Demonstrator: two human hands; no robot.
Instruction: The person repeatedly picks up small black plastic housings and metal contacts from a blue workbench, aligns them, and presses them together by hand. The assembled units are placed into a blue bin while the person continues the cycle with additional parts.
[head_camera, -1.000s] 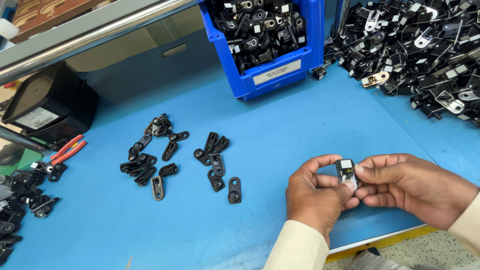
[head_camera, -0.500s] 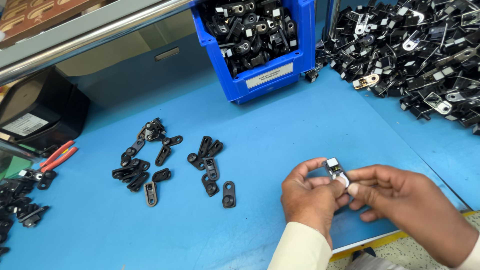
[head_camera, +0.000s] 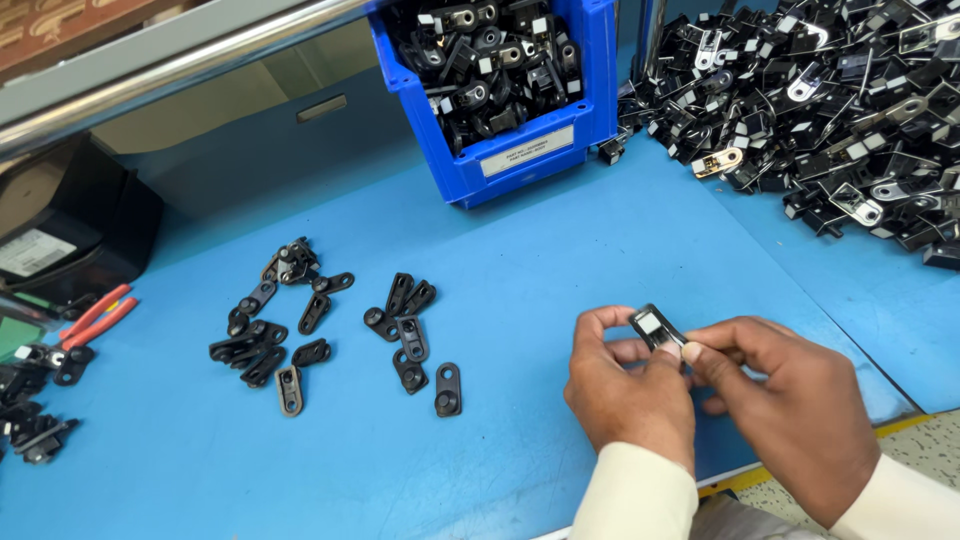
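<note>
Both hands are meeting low over the blue table (head_camera: 600, 240), near its front edge. Left hand (head_camera: 625, 385) is curling its thumb and fingers around a small black part (head_camera: 657, 327) with a pale square on its face, and the right hand (head_camera: 790, 400) is pinching the same part from the other side with thumb and forefinger. So the part is sitting between the two sets of fingertips, lifted clear of the table.

To the left of the hands, loose flat black pieces (head_camera: 330, 325) with round holes are lying scattered in two small clusters on the table. A blue bin (head_camera: 520, 150) is standing at the back, filled with black and metal parts, and a big heap of similar parts (head_camera: 840, 110) is spreading across the right rear of the table. Red-handled pliers (head_camera: 95, 315) are lying at the far left, just beside a black box (head_camera: 75, 230).
</note>
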